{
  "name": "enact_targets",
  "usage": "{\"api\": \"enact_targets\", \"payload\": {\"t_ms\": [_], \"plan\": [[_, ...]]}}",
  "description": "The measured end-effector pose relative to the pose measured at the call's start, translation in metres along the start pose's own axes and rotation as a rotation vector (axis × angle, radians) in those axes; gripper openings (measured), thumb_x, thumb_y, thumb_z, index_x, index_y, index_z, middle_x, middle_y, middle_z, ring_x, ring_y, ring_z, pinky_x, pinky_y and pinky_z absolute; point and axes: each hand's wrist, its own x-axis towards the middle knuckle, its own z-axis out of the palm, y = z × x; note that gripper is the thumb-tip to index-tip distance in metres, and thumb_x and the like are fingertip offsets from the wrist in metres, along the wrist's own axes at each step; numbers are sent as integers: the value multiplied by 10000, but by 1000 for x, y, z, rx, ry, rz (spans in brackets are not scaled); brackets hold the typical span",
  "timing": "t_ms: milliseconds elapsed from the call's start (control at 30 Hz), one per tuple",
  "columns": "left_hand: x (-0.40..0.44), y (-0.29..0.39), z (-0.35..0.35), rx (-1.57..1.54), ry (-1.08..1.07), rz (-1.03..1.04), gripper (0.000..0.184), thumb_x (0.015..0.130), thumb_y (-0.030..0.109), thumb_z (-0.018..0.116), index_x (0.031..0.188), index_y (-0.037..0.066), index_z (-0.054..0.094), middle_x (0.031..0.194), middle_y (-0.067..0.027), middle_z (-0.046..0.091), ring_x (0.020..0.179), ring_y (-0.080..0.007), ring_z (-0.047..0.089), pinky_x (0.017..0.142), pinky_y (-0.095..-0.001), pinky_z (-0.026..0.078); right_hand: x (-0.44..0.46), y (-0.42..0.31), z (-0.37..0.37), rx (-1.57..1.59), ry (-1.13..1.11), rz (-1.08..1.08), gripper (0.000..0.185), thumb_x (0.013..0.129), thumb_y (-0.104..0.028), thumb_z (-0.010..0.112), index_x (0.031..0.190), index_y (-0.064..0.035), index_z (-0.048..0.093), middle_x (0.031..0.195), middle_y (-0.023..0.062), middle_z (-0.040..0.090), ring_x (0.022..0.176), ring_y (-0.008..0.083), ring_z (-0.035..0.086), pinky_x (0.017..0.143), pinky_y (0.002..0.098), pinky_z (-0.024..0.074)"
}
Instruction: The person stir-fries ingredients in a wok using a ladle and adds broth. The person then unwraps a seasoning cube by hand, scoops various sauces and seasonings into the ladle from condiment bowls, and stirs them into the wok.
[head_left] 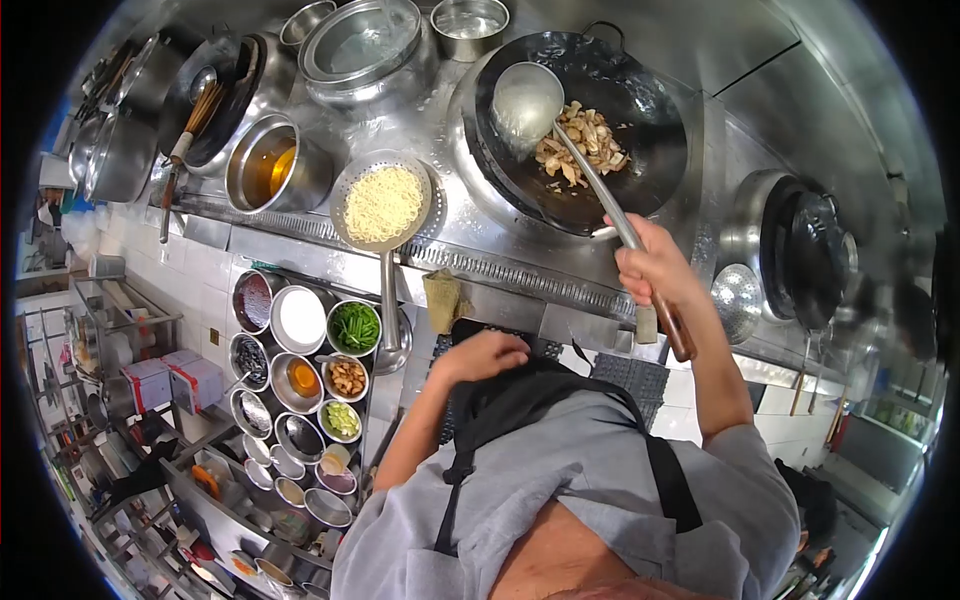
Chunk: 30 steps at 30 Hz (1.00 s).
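My right hand (655, 262) is wrapped around the handle of a large metal ladle (600, 190), near its wooden end. The tilted ladle bowl, with pale, cloudy liquid at it, is over the left side of a black wok (650, 110). Sliced light-brown pieces, perhaps meat or mushrooms (585, 145), lie in the wok beside the bowl. At the front of my apron (530, 400) is my left hand (485, 356), loosely curled and apparently holding nothing. Close to it, a folded yellowish cloth (441, 300) lies at the stove edge.
Left of the wok, noodles (383, 204) fill a perforated strainer (427, 210). Beyond it stand a pot of amber liquid (240, 180) and a lidded pot (345, 85). Several seasoning and ingredient bowls, including chopped greens (355, 326), are lower left. Another wok (820, 250) sits at right.
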Motion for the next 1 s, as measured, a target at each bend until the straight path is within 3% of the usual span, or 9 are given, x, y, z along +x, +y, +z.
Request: {"api": "enact_targets", "payload": {"t_ms": [100, 200, 267, 333, 400, 467, 667, 767, 1000], "plan": [[49, -87, 81, 10, -191, -17, 328, 957, 264, 605, 1125, 5, 715, 1060, -217, 730, 1019, -384, 696, 894, -460, 537, -2, 16, -2, -394, 159, -157, 675, 888, 24, 505, 1542, -56, 360, 685, 22, 531, 453, 89, 484, 415, 275, 418], [103, -139, 149, 225, -365, -40, 275, 911, 203, 592, 1020, -12, 726, 1069, -236, 727, 1050, -394, 692, 898, -476, 547, 16, -8, 12, -442, 176, -240, 677, 878, 26, 515, 1534, -61, 373, 691, 11, 533, 454, 84, 487, 402, 284, 408], [134, -163, 190, 393, -321, -35, 287, 898, 179, 565, 1056, -14, 708, 1145, -238, 713, 1042, -427, 690, 889, -502, 559, 48, -35, 28, -225, 34, -204, 566, 912, -17, 511, 1471, -44, 426, 669, -5, 487, 440, 78, 460, 378, 272, 380], [153, -148, 198, 339, -276, -120, 430, 878, 174, 581, 1267, -5, 609, 1331, -291, 601, 1211, -455, 601, 1009, -504, 507, 96, -66, 44, 34, -118, -153, 477, 938, -42, 503, 1413, -32, 466, 665, -13, 464, 438, 73, 443, 365, 263, 368], [171, -153, 213, 503, -95, 36, 579, 879, 121, 550, 1443, 25, 461, 1483, -280, 483, 1378, -447, 468, 1137, -504, 403, 161, -86, 55, 456, -330, -107, 364, 972, -70, 486, 1322, 27, 466, 668, -20, 428, 442, 68, 416, 358, 248, 365], [171, -113, 175, 302, -102, -73, 668, 888, 126, 570, 1517, 33, 368, 1508, -266, 468, 1462, -414, 373, 1209, -493, 307, 216, -107, 70, 802, -549, 22, 364, 970, -41, 493, 1301, 76, 399, 685, -17, 433, 470, 63, 426, 374, 233, 381], [183, -132, 173, 310, -104, -8, 668, 888, 131, 575, 1517, 32, 371, 1508, -265, 469, 1461, -413, 375, 1208, -491, 309, 298, -143, 118, 1004, -608, 91, 393, 941, 25, 507, 1276, 103, 317, 684, -18, 427, 520, 76, 458, 428, 203, 424], [181, -135, 173, 300, -108, 0, 669, 888, 134, 577, 1517, 32, 372, 1508, -264, 470, 1461, -413, 375, 1208, -491, 310, 313, -149, 131, 1075, -617, 117, 544, 971, 17, 472, 1416, 129, 179, 711, 14, 418, 546, 77, 442, 445, 207, 458], [178, -139, 171, 331, -166, 39, 670, 889, 140, 583, 1516, 31, 375, 1508, -263, 471, 1460, -412, 377, 1207, -490, 313, 321, -147, 148, 1142, -615, 95, 513, 942, 49, 498, 1358, 150, 216, 682, -6, 425, 506, 70, 463, 435, 204, 446]]}}
